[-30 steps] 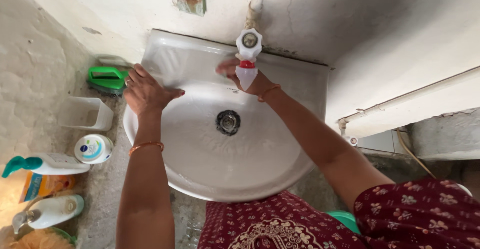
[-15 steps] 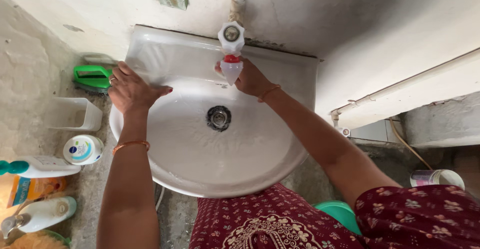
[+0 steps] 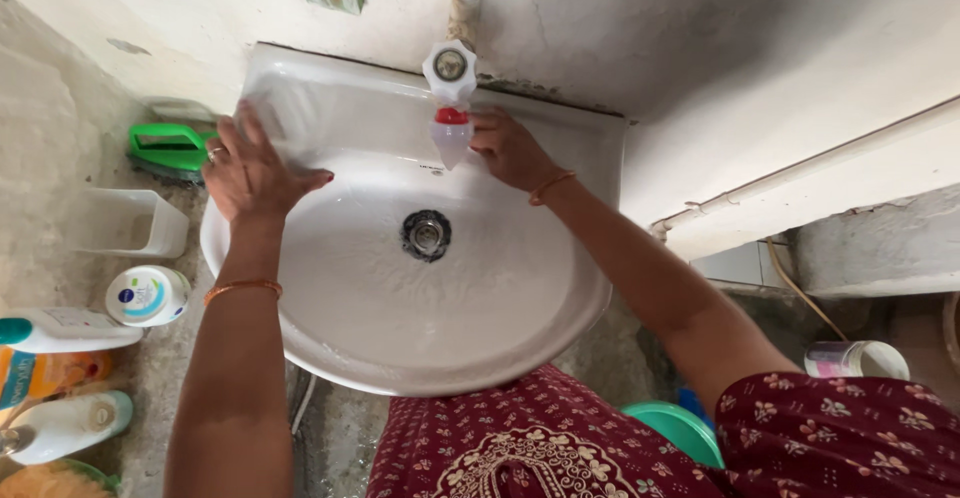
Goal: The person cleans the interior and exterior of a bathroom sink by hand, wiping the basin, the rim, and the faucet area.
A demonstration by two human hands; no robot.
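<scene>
**A:** Quick look at the sink wipe-down. The white basin (image 3: 400, 328) is fixed to the wall under a white tap (image 3: 450, 70) with a red collar. The left hand (image 3: 252, 173) is laid flat on the back-left ledge, fingers spread and apart, nothing clamped in it. The right hand (image 3: 510, 148) is pressed against the back ledge just right of the spout, fingers together. Whether a cloth or pad is tucked under that palm can't be told.

**B:** Agreed, nothing is seen gripped. A film of water looks to be lying in the bowl around the drain (image 3: 427, 234), so the surface is probably slick.

**A:** For this step to be done well, I'd say the ledge should be rubbed with the whole palm in overlapping strokes, and the strip right behind the tap base shouldn't be skipped, since grime seems to be collected along the wall joint there.

**B:** Also, the spout should be worked around, not knocked. It's touching-close to the right fingers.

**A:** A green scrub brush (image 3: 170, 148) is parked just beside the left hand on the counter, with a clear tub (image 3: 130, 223) and a round cream jar (image 3: 148, 296) nearer. The corners might be better handled with the brush than with bare fingers.
</scene>
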